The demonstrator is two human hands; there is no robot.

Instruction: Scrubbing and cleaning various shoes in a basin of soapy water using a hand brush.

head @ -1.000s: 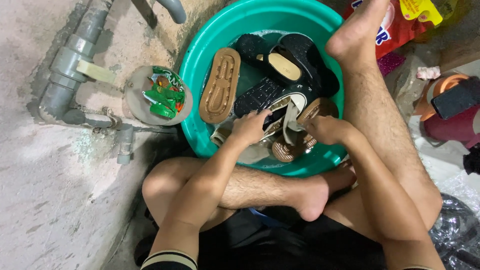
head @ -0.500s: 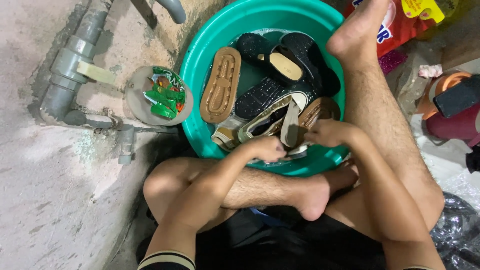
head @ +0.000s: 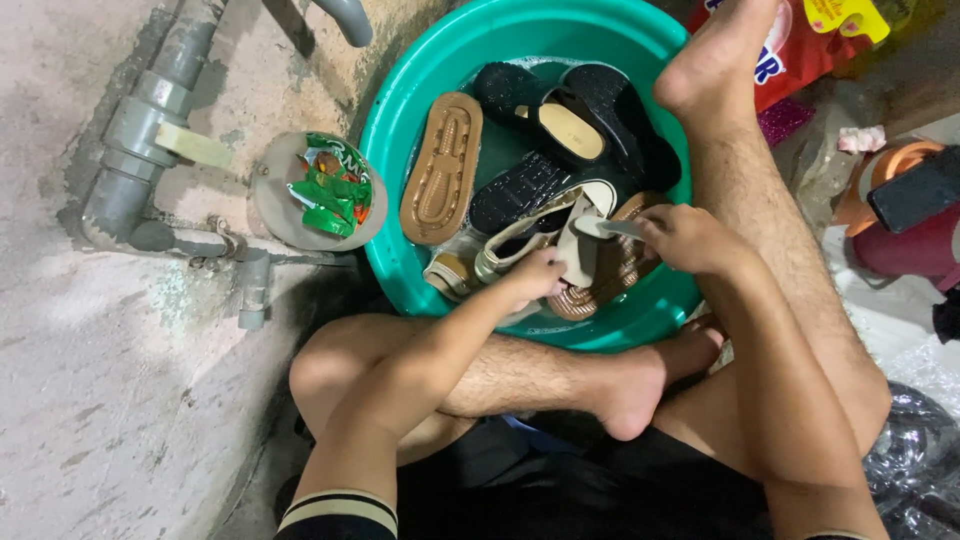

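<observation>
Here, a cream strappy sandal [head: 540, 235] lies in the round teal plastic basin [head: 400, 270], among other footwear. The left hand [head: 530, 280] has its fingers curled onto the sandal's lower edge; the right hand [head: 685, 238] has its fingers closed around a small pale brush-like object [head: 612, 227] — hard to identify — touching the sandal. Just beside it: a tan upturned shoe sole [head: 440, 170] and black slip-on shoes [head: 590, 120]. Outside the basin, left — grey pipe [head: 135, 150].

Teal basin [head: 400, 250] crowded with shoes [head: 530, 190]; raised leg [head: 760, 200] blocks right rim; left rim open.
</observation>
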